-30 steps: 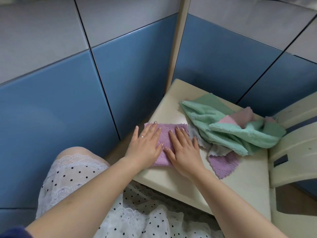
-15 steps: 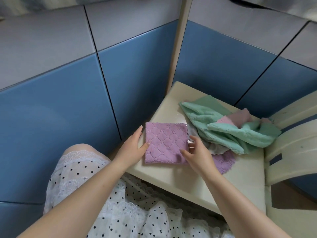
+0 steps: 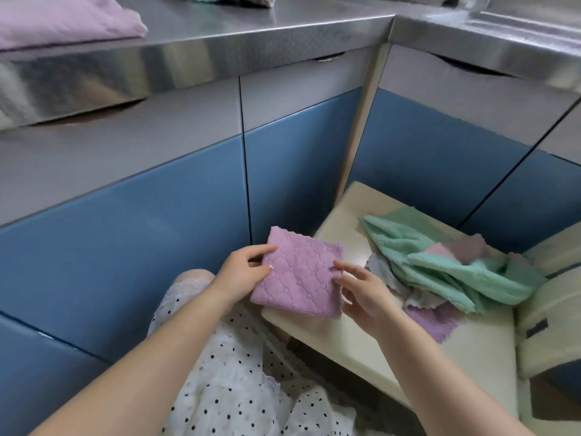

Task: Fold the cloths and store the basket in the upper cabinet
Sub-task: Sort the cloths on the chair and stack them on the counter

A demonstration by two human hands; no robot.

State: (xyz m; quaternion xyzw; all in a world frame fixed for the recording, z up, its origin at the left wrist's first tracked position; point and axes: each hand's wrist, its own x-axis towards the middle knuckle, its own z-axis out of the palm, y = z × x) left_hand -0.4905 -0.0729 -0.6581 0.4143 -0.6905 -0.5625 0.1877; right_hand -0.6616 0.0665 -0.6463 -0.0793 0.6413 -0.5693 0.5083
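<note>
The cream plastic chair seat (image 3: 371, 347) was the reference for everything. Above it and to the left ran the long steel countertop (image 3: 220, 29), with a folded lilac cloth (image 3: 63, 20) on its far left end. On the right half of the seat lay the loose pile of green, pink, grey and purple cloths (image 3: 456, 272), not yet folded. The folded purple quilted cloth (image 3: 298, 275) was lifted over the front left corner of the seat. The left hand (image 3: 242, 272) pinched its left edge; the right hand (image 3: 364, 291) only touched its right edge with relaxed fingers. With such a light hold, I judged the layers could fall open or slide off. No basket was visible.
</note>
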